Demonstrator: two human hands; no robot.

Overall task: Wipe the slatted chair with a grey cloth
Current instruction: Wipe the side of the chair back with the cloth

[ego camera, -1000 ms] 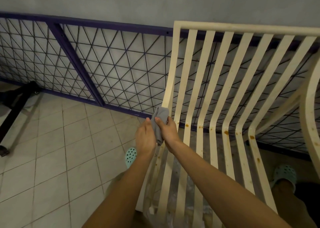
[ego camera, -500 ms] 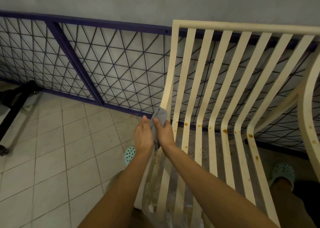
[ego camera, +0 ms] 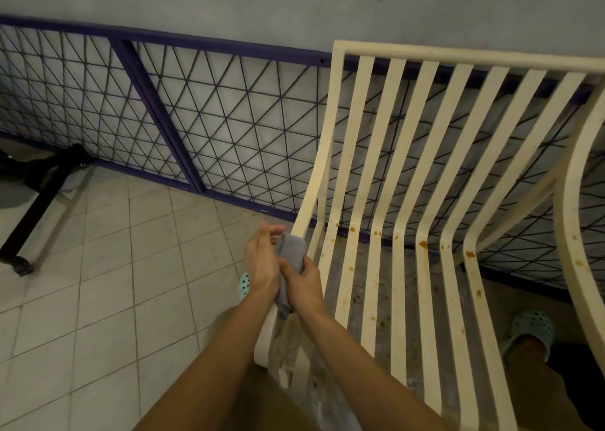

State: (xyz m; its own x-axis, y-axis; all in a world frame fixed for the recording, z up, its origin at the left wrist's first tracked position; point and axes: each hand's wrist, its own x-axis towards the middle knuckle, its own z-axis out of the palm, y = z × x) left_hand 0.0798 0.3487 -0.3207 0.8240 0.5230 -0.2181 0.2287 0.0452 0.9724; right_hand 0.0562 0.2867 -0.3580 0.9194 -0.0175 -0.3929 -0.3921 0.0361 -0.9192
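Purple mesh railing (ego camera: 209, 109), tiled floor (ego camera: 98, 267)

We look down at a cream slatted chair (ego camera: 422, 201) that stands on a tiled floor (ego camera: 98, 267), in front of a purple wire grid panel (ego camera: 196, 109) leaning at a grey wall (ego camera: 229, 1). Our two hands meet at the chair's left edge, where the back bends into the seat. The right hand (ego camera: 302, 283) grips a grey cloth (ego camera: 289, 253) against the outer slat, and the left hand (ego camera: 262, 260) presses on the cloth from the other side, fingers partly spread. Orange-brown spots mark several slats near the bend. A mint-green clog (ego camera: 532, 327) shows at the right, another one (ego camera: 245, 285) partly behind the left wrist. A black stand (ego camera: 36, 201) rests on the floor at far left.
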